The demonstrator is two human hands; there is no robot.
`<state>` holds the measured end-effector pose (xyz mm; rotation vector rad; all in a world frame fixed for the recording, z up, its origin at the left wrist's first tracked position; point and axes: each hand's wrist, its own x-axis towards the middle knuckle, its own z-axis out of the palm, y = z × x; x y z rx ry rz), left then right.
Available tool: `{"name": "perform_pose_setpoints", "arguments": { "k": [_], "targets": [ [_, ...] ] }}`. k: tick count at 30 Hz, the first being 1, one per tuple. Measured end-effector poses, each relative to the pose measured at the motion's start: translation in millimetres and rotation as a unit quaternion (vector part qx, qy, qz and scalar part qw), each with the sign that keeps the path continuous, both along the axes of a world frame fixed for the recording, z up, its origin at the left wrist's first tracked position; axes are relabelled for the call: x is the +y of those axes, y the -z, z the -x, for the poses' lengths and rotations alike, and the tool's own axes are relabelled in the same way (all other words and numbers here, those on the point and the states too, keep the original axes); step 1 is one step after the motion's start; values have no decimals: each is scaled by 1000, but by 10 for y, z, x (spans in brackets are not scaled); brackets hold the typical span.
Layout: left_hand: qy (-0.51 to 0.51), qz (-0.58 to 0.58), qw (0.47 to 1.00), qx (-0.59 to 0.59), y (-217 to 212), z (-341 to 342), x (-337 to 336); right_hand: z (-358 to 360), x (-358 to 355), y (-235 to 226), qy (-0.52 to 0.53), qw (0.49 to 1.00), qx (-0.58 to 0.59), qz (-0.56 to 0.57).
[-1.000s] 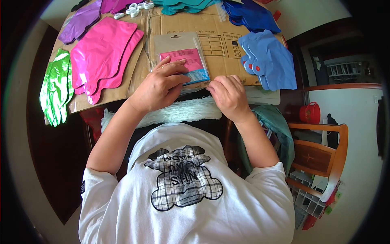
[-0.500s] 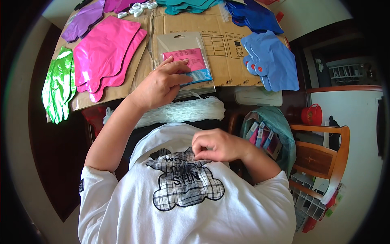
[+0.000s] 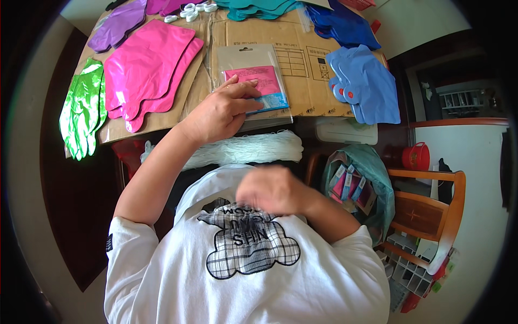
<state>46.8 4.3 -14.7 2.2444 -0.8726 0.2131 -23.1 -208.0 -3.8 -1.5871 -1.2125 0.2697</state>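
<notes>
Near the front edge of the cardboard sheet (image 3: 302, 100), the clear packet (image 3: 229, 56) lies flat, with a pink and blue paper (image 3: 252, 71) inside. The left hand (image 3: 225, 110) rests on it with its fingers bent and a little apart. If that hand presses too softly, the packet could slide, because plastic is slippery. If it pushes too hard, the paper could get creased. Some clear plastic pokes past the edge, so an arm could bump it and tip the packet onto the white string bundle (image 3: 270, 147) just below. The right hand (image 3: 272, 190) is in front of the white shirt (image 3: 324, 264), away from the packet. It looks curled but blurry, so I cannot tell if it pinches anything. Something tiny could drop from it and get lost in the string.
</notes>
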Motion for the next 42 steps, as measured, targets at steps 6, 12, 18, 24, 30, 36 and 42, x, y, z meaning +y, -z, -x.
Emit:
{"name": "perform_pose_setpoints", "arguments": {
  "k": [6,12,18,24,30,36,42],
  "targets": [
    [7,9,1000,-7,-11,-12,-14,-375,-255,681,209,955,124,168],
    [-2,30,998,-58,-79,103,75,-597,-370,1301,326,817,-207,429],
    [-35,-76,993,-83,-219,362,360,-460,-679,269,392,804,-232,381],
    [-66,-108,983,-133,11,319,221,-888,-465,11,267,869,-389,150],
    [-104,-29,989,-105,59,309,253,-1013,-370,176,243,919,-303,67],
    [-224,-39,974,-3,-58,322,171,-1026,-162,-35,348,912,-6,219],
    [-321,-43,942,-85,-79,357,18,-1205,63,-278,351,840,-9,413]
  ]
}}
